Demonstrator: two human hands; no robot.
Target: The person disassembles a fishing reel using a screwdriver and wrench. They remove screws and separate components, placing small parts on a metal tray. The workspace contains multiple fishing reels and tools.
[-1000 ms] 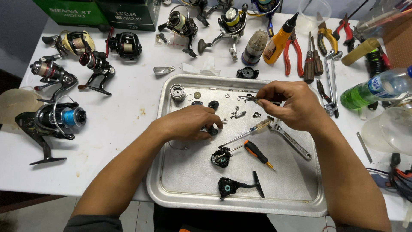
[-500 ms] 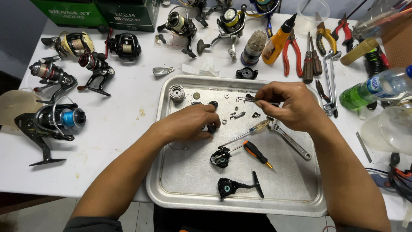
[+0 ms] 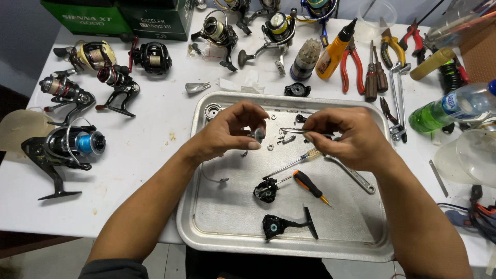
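Observation:
My left hand (image 3: pixel 227 132) is lifted over the metal tray (image 3: pixel 204 227) and pinches a small round metal part (image 3: pixel 257 135) between thumb and fingers. Just right of it, my right hand (image 3: pixel 346 137) grips thin metal tweezers (image 3: pixel 294 131) whose tips point left toward that part. Below the hands in the tray lie a black reel body piece (image 3: pixel 266 190) with a thin tool stuck in it, an orange-handled screwdriver (image 3: pixel 310 186), a black reel piece with an arm (image 3: pixel 284 226), a flat wrench (image 3: pixel 354 176) and a small washer (image 3: pixel 270 147).
Several fishing reels (image 3: pixel 67 147) lie left of the tray and along the back. Pliers (image 3: pixel 351 62), screwdrivers (image 3: pixel 371 77), an orange oil bottle (image 3: pixel 333 51) and a green plastic bottle (image 3: pixel 449 108) crowd the right. Green boxes (image 3: pixel 113 18) stand at the back left.
My left hand has come up off the tray floor with the small round part and moved toward the right hand. The right hand still holds the tweezers, now a little lower.

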